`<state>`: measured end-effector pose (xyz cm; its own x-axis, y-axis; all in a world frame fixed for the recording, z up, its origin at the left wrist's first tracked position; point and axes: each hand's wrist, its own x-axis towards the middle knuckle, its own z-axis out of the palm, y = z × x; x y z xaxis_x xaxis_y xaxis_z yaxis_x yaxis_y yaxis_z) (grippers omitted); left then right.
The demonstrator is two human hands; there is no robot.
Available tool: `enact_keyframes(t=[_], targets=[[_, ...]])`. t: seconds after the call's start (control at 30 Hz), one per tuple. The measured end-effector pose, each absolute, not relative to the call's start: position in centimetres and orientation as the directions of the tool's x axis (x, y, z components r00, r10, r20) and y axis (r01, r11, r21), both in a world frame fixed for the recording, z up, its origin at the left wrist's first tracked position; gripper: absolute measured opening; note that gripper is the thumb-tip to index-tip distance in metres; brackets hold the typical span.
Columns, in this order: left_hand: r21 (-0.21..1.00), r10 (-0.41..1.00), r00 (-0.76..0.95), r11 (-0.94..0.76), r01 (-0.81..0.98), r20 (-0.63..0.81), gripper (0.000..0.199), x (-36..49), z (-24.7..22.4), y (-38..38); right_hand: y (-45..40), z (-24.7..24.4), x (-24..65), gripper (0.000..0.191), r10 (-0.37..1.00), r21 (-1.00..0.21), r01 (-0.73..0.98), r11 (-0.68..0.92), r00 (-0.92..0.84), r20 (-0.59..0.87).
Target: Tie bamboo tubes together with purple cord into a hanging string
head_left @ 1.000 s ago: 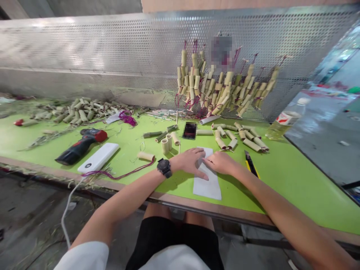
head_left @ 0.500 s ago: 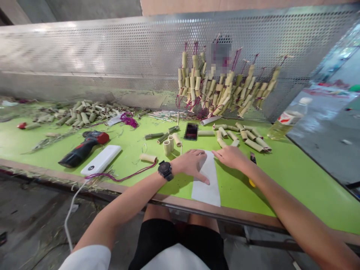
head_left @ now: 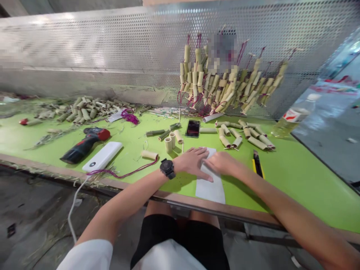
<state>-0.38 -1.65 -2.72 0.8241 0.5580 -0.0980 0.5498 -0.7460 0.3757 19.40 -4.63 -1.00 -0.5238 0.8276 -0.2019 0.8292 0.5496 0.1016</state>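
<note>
A strip of white paper (head_left: 210,189) lies on the green tabletop near its front edge. My left hand (head_left: 192,162) rests flat across the paper's left side, fingers and thumb spread, a black watch (head_left: 167,168) on that wrist. My right hand (head_left: 221,163) is closed, its fingertips over the upper part of the paper, close to the left fingers. Whatever the right fingers may hold is hidden. To the right of that hand lies a yellow and black utility knife (head_left: 258,165). Two short bamboo tubes (head_left: 168,144) stand upright beyond my left hand.
At left lie a cordless drill (head_left: 84,145), a white power bank (head_left: 102,156) and a bamboo pile (head_left: 84,110). Strung bamboo pieces (head_left: 222,88) hang on the perforated metal panel (head_left: 112,52). More bamboo (head_left: 244,133) and a bottle (head_left: 292,118) are at right.
My right hand has moved left from the paper's right edge onto its upper part. The left hand stays spread on the paper. The camera view has shifted slightly.
</note>
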Motion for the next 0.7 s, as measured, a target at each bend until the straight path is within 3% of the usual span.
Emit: enact_keyframes(t=[0.1, 0.2, 0.33, 0.47, 0.57, 0.7], targets=[[0.37, 0.568, 0.816, -0.739, 0.563, -0.105, 0.125, -0.45, -2.41, -1.74, -4.59, -0.96, 19.4, 0.064, 0.881, 0.175, 0.866, 0.469, -0.443, -0.165], [0.375, 0.541, 0.829, -0.746, 0.55, -0.141, 0.129, -0.68, -2.18, -1.51, -4.72, -0.84, 19.44, 0.063, 0.805, 0.078, 0.81, 0.582, -0.56, -0.197], [0.384, 0.533, 0.833, -0.745, 0.545, -0.148, 0.138, -0.98, -2.4, -1.01, -4.93, -0.65, 19.39, 0.064, 0.869, 0.174, 0.855, 0.489, -0.458, -0.188], [0.394, 0.52, 0.844, -0.753, 0.527, -0.133, 0.137, -0.97, -2.78, -0.79, -5.0, -0.79, 19.2, 0.063, 0.785, 0.046, 0.8, 0.599, -0.574, -0.234], [0.401, 0.534, 0.836, -0.743, 0.536, -0.127, 0.139, -0.88, -2.86, -0.78, -4.91, -0.89, 19.16, 0.063, 0.863, 0.138, 0.856, 0.498, -0.474, -0.172], [0.405, 0.526, 0.839, -0.744, 0.532, -0.136, 0.142, -0.85, -2.89, -0.76, -4.95, -0.79, 19.21, 0.066, 0.778, 0.03, 0.797, 0.604, -0.581, -0.237]])
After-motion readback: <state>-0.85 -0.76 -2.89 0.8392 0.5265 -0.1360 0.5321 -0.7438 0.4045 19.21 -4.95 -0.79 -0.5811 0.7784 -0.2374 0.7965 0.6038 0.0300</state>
